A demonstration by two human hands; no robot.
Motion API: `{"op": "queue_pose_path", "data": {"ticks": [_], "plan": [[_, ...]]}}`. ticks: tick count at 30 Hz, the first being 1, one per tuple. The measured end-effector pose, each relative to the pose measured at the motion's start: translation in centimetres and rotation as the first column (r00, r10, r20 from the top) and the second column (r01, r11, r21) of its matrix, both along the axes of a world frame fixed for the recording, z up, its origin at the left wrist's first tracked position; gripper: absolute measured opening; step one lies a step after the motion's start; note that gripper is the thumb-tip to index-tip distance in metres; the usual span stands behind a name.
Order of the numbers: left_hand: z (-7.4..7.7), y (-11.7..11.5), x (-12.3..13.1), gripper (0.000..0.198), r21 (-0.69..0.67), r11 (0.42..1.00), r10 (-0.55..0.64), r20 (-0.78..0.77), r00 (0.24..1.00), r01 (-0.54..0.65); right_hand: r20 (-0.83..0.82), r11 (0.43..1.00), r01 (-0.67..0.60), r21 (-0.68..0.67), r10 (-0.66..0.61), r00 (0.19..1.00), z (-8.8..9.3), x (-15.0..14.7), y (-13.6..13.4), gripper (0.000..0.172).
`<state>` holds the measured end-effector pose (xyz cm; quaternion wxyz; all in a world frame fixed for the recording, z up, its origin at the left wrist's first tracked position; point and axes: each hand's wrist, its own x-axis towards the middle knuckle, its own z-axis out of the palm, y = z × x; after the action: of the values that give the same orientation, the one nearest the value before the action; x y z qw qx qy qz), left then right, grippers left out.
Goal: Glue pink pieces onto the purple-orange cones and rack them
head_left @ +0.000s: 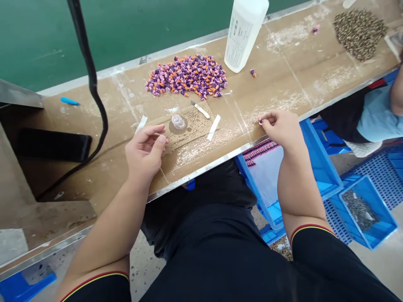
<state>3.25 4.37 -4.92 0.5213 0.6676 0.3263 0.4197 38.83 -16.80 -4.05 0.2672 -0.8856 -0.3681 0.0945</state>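
My right hand (281, 128) pinches a small purple and pink figure piece (260, 121) between thumb and forefinger, just above the front part of the bench. My left hand (146, 151) is held over the cardboard with its fingers loosely curled and the thumb a little apart; I see nothing in it. Close to its fingertips lies a clear round blob (179, 122) on a wet patch of a loose cardboard sheet (192, 126). On the same sheet rests a white-handled craft knife (200, 110). Behind is a heap of small purple, pink and orange pieces (189, 75).
A white plastic bottle (244, 35) stands right of the heap. A black phone (53, 144) and a hanging black cable (91, 79) are at left. Blue crates (324, 167) sit below the bench's right side, near another person's light blue clothing (379, 113). A brownish heap (360, 33) lies far right.
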Motion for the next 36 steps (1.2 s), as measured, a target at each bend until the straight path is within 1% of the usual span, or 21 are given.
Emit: {"op": "queue_pose_path", "data": {"ticks": [3,5,7,12,16,18,22,26,29,31,33,36], "plan": [[-0.2,0.3,-0.2,0.028,-0.003,1.000,-0.027,0.000,1.000,0.027,0.017,0.998,0.029,-0.054,-0.028,0.999,0.3,-0.2,-0.3,0.009],[-0.2,0.3,-0.4,0.025,-0.008,0.999,-0.045,-0.008,0.999,0.045,0.011,0.998,0.051,-0.040,-0.051,0.999,0.4,-0.5,-0.6,0.008],[-0.1,0.3,-0.4,0.024,-0.004,0.999,-0.047,-0.030,0.998,0.047,0.003,0.999,0.050,0.004,-0.050,0.999,0.4,-0.9,-1.1,0.007],[0.5,0.1,-0.5,0.023,0.044,0.998,-0.035,-0.119,0.992,0.040,-0.006,0.994,-0.046,0.103,0.047,0.999,0.5,-1.6,-2.6,0.018],[0.5,0.1,-0.6,0.021,0.086,0.995,-0.031,-0.121,0.992,0.042,0.015,0.979,-0.019,0.201,0.017,1.000,0.0,-2.7,-4.2,0.019],[0.3,0.2,-0.7,0.020,0.108,0.993,-0.032,-0.116,0.993,0.044,0.054,0.980,-0.029,0.198,0.018,0.998,-0.3,-3.3,-4.8,0.019],[0.1,0.3,-0.7,0.020,0.134,0.989,-0.038,-0.131,0.991,0.056,0.144,0.981,-0.102,0.165,0.079,0.986,-0.6,-3.9,-4.9,0.014],[-0.1,0.2,-0.8,0.019,0.160,0.985,-0.034,-0.149,0.988,0.058,0.245,0.969,-0.213,0.126,0.177,0.953,0.1,-2.9,-3.7,0.019],[-0.2,0.3,-0.8,0.019,0.179,0.982,-0.028,-0.157,0.987,0.056,0.273,0.942,-0.332,0.042,0.309,0.911,0.6,-1.2,-2.1,0.024],[-0.3,0.4,-0.8,0.019,0.188,0.980,-0.032,-0.153,0.988,0.060,0.276,0.904,-0.424,-0.047,0.420,0.864,0.8,0.0,-0.9,0.027],[-0.4,0.4,-0.8,0.018,0.198,0.978,-0.038,-0.147,0.988,0.067,0.267,0.853,-0.505,-0.132,0.521,0.811,0.9,0.9,0.2,0.029],[-0.4,0.4,-0.9,0.018,0.215,0.974,-0.041,-0.149,0.988,0.073,0.256,0.785,-0.590,-0.190,0.620,0.742,0.8,1.5,1.4,0.031]]}}
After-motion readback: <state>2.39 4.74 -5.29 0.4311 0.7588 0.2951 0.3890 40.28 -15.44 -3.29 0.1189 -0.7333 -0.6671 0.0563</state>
